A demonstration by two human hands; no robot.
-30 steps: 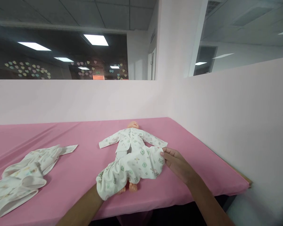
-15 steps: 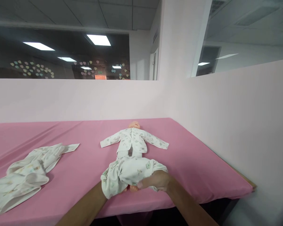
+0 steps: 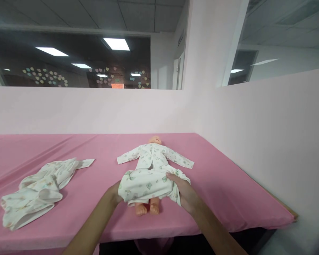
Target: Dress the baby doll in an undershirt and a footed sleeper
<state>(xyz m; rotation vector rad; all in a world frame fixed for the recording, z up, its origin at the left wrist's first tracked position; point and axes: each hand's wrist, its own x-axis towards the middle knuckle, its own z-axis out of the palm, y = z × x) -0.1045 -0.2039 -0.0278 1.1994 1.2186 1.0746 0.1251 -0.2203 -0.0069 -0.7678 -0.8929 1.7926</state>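
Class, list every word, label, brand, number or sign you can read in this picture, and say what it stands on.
No text can be read anywhere.
Bear-print garment: pictures, no legible words.
Jacket: prints too small to read.
Crumpled garment: prints blurred, nothing legible.
Dark plate: perhaps a sign, too blurred to read.
Heart shapes: any writing too small.

I was apparently in a childcare training room: a clothed doll (image 3: 153,154) lay on the pink-draped table (image 3: 223,191); beyond the table, a window (image 3: 95,26) showed light panels (image 3: 117,44) and heart shapes (image 3: 45,77)
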